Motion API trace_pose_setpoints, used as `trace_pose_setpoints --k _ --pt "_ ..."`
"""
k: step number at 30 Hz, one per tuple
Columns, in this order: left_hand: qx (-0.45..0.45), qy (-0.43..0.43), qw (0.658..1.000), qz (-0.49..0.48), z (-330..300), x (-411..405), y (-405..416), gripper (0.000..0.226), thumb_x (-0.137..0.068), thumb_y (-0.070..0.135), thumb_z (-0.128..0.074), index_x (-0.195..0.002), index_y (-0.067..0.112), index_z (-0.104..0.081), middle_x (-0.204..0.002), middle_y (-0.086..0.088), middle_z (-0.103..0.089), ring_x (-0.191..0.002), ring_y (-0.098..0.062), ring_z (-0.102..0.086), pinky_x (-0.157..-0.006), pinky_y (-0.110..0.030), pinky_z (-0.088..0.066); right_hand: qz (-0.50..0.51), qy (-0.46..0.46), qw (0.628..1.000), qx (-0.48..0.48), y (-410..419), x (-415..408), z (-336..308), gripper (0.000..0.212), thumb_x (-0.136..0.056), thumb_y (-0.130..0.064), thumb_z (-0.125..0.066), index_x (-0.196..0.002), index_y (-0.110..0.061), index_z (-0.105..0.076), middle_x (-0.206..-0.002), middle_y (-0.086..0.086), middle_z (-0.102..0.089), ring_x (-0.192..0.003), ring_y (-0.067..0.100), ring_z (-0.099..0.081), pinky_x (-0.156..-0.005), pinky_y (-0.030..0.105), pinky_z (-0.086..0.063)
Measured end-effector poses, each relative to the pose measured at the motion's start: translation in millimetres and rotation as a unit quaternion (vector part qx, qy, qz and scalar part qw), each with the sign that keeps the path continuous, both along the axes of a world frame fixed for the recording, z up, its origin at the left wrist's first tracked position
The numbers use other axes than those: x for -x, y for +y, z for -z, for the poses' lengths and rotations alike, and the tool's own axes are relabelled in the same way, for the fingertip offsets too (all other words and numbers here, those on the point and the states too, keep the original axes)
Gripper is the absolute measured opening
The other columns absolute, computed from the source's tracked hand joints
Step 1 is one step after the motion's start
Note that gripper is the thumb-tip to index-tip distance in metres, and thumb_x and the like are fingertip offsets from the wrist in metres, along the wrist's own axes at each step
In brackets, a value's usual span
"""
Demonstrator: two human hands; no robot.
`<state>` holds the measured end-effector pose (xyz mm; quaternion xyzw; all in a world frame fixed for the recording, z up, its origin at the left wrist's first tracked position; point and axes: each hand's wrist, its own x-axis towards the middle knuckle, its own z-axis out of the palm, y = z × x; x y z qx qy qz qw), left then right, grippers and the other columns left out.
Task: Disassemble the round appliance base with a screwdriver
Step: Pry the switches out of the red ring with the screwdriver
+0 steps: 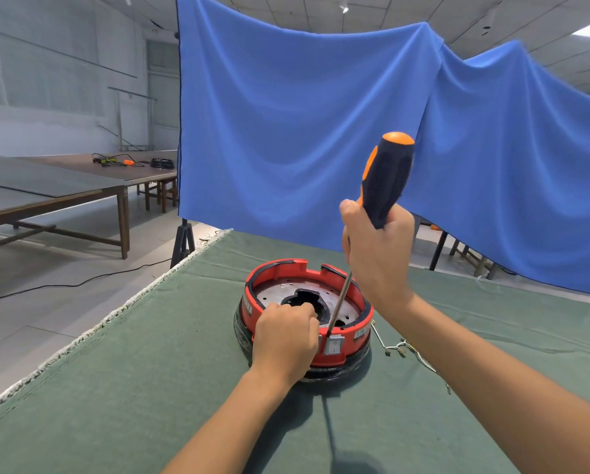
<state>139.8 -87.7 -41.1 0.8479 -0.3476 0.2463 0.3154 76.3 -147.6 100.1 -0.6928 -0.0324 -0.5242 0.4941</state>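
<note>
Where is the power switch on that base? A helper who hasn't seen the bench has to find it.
On the green cloth stands the round red appliance base, with the left hand gripping its near rim. On the near wall, just right of that hand, under the screwdriver tip, is the switch: a small grey rectangular rocker, the only grey piece on the red wall.

Base (279, 268): red and round, on the green cloth (149, 371).
Left hand (285, 336): curled over the near rim.
Right hand (377, 254): grips the screwdriver (386, 179) — tip down beside the switch (334, 345).
Wires (399, 347): right of base.
Backdrop (303, 114): blue sheet.
</note>
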Motion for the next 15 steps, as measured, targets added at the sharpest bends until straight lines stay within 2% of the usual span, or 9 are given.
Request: trace_pose_setpoints --k 5,12,15 --pt "-0.001 -0.006 1.000 -0.004 -3 4 1 0.034 -0.083 0.022 -0.032 -0.066 0.012 -0.060 -0.058 -0.005 -0.059 -0.055 -0.027 -0.049 -0.060 -0.030 -0.027 -0.002 -0.001 1.000 -0.001 2 -3 2 0.036 -0.072 -0.016 -0.054 -0.060 0.001 -0.024 -0.056 0.025 -0.018 -0.056 0.041 -0.020 -0.046 0.043 -0.021" --pt "-0.003 0.001 1.000 -0.010 -3 2 1 0.042 -0.084 0.026 -0.023 -0.070 0.014 -0.061 -0.063 -0.003 -0.060 -0.061 -0.025 -0.050 -0.065 -0.032 -0.033 0.083 -0.050 0.988 -0.117 -14 2 2 0.036 -0.070 -0.017 -0.054 -0.063 -0.010 -0.019 -0.059 0.026 -0.020 -0.057 0.046 -0.022 -0.047 0.046 -0.023" --pt "0.007 0.001 1.000 -0.008 -1 3 0 0.028 -0.081 0.020 -0.038 -0.063 0.014 -0.059 -0.059 -0.002 -0.058 -0.062 -0.023 -0.053 -0.074 -0.034 -0.040 0.099 -0.062 0.982 -0.146 -20 6 6 0.030 -0.071 -0.018 -0.053 -0.059 -0.015 -0.026 -0.059 0.015 -0.023 -0.055 0.034 -0.022 -0.047 0.038 -0.023"
